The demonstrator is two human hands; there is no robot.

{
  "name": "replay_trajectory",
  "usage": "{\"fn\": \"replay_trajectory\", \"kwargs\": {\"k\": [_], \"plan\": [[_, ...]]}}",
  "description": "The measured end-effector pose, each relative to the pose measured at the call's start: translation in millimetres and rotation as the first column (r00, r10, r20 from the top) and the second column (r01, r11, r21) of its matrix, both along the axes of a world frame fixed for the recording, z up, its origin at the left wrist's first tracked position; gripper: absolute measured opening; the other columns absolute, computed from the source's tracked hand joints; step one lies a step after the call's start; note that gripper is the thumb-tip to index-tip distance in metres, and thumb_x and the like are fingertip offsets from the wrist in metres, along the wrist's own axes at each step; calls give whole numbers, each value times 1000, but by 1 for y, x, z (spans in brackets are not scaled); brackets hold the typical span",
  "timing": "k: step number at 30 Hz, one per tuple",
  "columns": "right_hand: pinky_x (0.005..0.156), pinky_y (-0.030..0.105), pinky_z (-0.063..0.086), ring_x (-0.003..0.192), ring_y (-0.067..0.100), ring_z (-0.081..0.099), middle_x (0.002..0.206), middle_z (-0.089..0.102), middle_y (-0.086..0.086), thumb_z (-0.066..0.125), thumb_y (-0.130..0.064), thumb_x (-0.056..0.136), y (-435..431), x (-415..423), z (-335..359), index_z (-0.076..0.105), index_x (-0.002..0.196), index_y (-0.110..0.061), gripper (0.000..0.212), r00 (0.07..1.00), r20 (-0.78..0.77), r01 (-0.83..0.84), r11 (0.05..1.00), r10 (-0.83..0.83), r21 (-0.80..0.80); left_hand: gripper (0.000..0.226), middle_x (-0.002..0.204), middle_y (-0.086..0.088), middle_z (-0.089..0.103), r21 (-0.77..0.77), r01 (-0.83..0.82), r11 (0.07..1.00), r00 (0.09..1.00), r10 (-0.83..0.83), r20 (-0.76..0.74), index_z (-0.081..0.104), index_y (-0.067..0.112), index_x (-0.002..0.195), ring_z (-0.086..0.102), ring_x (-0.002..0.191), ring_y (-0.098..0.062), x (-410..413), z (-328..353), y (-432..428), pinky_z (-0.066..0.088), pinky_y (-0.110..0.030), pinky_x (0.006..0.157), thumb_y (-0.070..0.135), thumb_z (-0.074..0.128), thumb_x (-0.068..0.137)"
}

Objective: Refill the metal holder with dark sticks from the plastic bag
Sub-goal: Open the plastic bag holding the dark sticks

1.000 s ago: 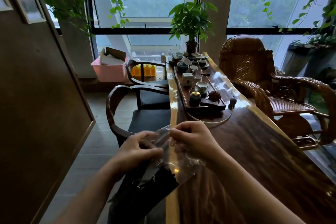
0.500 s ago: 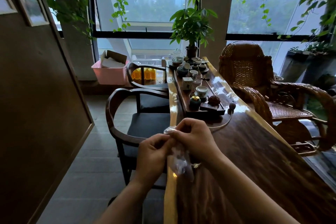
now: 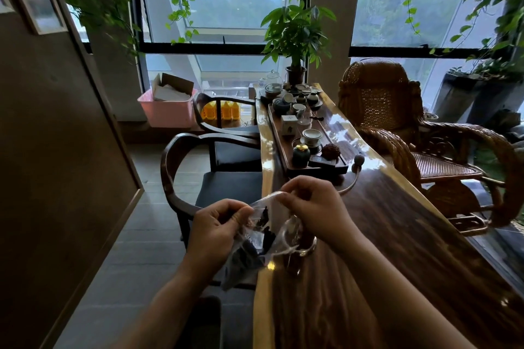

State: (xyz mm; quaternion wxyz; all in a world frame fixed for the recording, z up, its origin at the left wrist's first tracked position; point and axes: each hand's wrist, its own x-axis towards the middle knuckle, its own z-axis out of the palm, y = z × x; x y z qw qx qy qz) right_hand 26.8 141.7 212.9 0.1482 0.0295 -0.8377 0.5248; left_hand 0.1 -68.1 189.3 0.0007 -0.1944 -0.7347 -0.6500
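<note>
A clear plastic bag [image 3: 255, 241] with dark sticks [image 3: 262, 235] inside hangs over the table's near left edge. My left hand [image 3: 215, 227] grips its left side. My right hand [image 3: 314, 207] pinches the top edge of the bag and pulls it to the right, so the mouth is stretched between both hands. Just below my right hand a shiny metal holder [image 3: 307, 248] stands on the table, mostly hidden behind the bag and my wrist.
The long glossy wooden table [image 3: 397, 235] runs away from me. A tea tray [image 3: 309, 170] with cups, jars and a potted plant [image 3: 296, 37] fills its far end. Dark wooden chairs [image 3: 181, 173] stand on the left, a wicker armchair [image 3: 397, 110] on the right.
The bag was bunched between my hands half a second ago; now both hands have moved apart and its mouth is spread, with dark sticks showing. The view has tilted slightly.
</note>
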Motion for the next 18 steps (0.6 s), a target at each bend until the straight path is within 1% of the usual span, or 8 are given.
{"fn": "replay_trajectory", "kwargs": {"k": [3,5,7,9,11,13,15,18], "plan": [[63,18,52,69,5,69,77,73,-8,78,-27,86,1,-6,5,75,87,-26,4,1000,4,-21,988,21,151,8,83,3,74,-36,-35,999,999,35,-12,73,16,88,70,76,-13,-4,0,-8,56,-18,67,16,65,88],[65,20,54,74,7,68,83,70,-11,74,-41,86,2,-5,7,72,97,-30,16,1000,-18,12,988,-9,155,13,81,0,74,10,-69,998,998,69,6,73,16,88,70,75,-15,-7,2,-12,56,-20,66,25,65,85],[64,24,58,74,10,70,89,69,-9,66,-64,80,3,4,7,66,109,-34,41,999,3,43,997,-43,62,19,81,-3,74,42,-89,995,996,89,3,74,15,88,70,76,-16,-9,2,-16,57,-22,69,30,64,83],[59,32,59,68,17,73,87,72,4,68,-69,77,-5,14,2,61,114,-30,53,984,173,-13,996,28,-87,18,82,-2,74,33,-92,995,996,91,7,73,14,89,71,77,-15,-9,1,-17,58,-22,70,29,64,84],[52,33,56,61,25,71,81,75,13,79,-41,82,-18,17,-5,61,111,-22,39,951,281,-68,972,131,-224,12,81,1,74,17,-95,995,995,95,5,73,15,89,70,76,-13,-9,-2,-16,57,-21,68,24,64,87],[49,34,54,57,26,68,74,73,16,78,-9,83,-20,14,-6,64,106,-16,28,952,283,-38,963,116,-266,8,81,3,73,-13,-165,986,986,165,-22,73,18,89,70,75,-11,-11,-7,-18,56,-19,65,19,65,90],[50,34,51,55,22,66,68,71,11,73,2,82,-12,12,-1,66,100,-15,25,965,261,24,974,37,-227,9,81,4,73,-8,-252,968,967,252,-23,72,20,89,69,73,-11,-15,-12,-25,55,-20,61,17,64,92],[50,30,48,56,23,62,64,69,6,68,1,85,-4,12,9,66,98,-15,20,971,238,29,982,17,-189,10,83,1,72,-14,-239,971,971,239,-24,70,23,94,70,77,-15,-17,-14,-28,57,-23,62,16,62,94]]}}
